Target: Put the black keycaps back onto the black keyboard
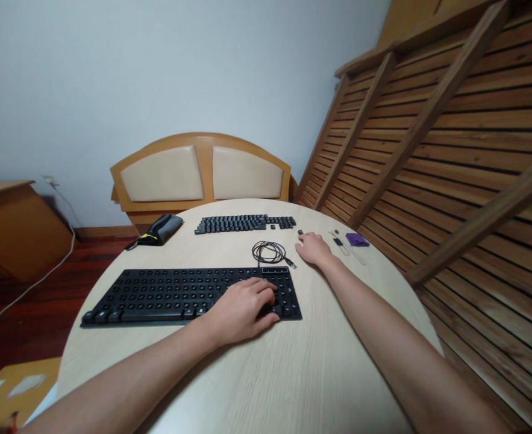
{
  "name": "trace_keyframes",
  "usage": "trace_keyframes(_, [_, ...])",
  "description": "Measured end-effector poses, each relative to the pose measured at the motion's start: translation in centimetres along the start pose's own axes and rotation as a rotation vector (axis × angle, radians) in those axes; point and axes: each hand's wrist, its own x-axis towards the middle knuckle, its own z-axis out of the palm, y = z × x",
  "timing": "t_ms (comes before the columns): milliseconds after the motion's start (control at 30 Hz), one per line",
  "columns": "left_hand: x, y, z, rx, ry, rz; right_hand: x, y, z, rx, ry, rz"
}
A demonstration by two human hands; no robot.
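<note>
Left grip [244, 306] on keyboard [157, 295], long axis left-right; right grip [314, 248] by keycap [300, 232]; both holds unclear.

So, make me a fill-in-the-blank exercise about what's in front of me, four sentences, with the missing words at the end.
1. The left hand is over the ____ end of the black keyboard.
2. The cloth-like bundle beyond the right hand is ____ in colour.
3. The rows of loose keycaps lie ____ from the person than the USB cable.
4. The headboard has ____ padded panels.

Missing words: right; purple; farther; two.
</note>
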Motion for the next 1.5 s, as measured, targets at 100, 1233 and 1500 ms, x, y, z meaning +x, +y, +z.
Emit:
trace_keyframes(100, [-0.1, 0.0, 0.0, 0.005, 0.003, -0.004, -2.1, -0.4, -0.5, 0.008, -0.019, -0.052])
trace_keyframes(1233, [-0.3, -0.2, 0.3, 0.008, 0.019, -0.007, -6.4, 2.8, -0.9, 0.309, 0.065, -0.439])
trace_keyframes(1500, [-0.3, -0.1, 0.1, 0.014, -0.001, -0.017, -6.7, 2.8, -1.4, 0.347, 0.048, -0.364])
